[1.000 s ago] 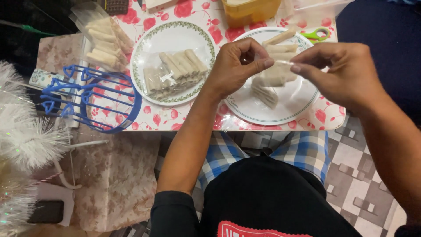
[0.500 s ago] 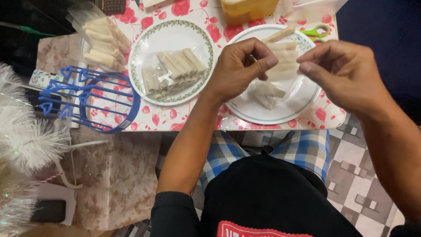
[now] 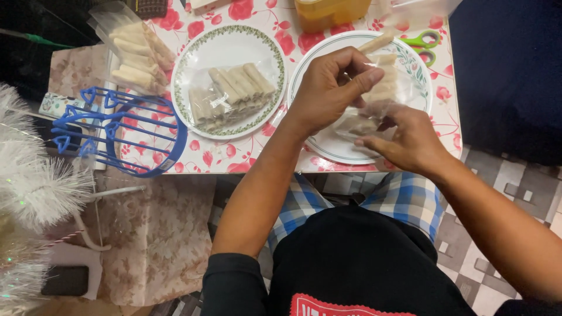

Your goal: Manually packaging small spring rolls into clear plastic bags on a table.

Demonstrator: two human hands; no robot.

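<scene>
Two hands work over the right plate (image 3: pixel 413 102) on the flowered table (image 3: pixel 246 161): nearest, the right hand (image 3: pixel 410 140) curls its fingers under the near end of a clear bag of pale rolls (image 3: pixel 374 99), while just beyond it the left hand (image 3: pixel 331 88) pinches the bag's top between thumb and forefinger. Left of them, a second plate (image 3: pixel 228 44) holds another filled bag (image 3: pixel 231 93), and green scissors (image 3: pixel 424 44) lie at the far right, a yellow tub (image 3: pixel 331 11) farthest back
</scene>
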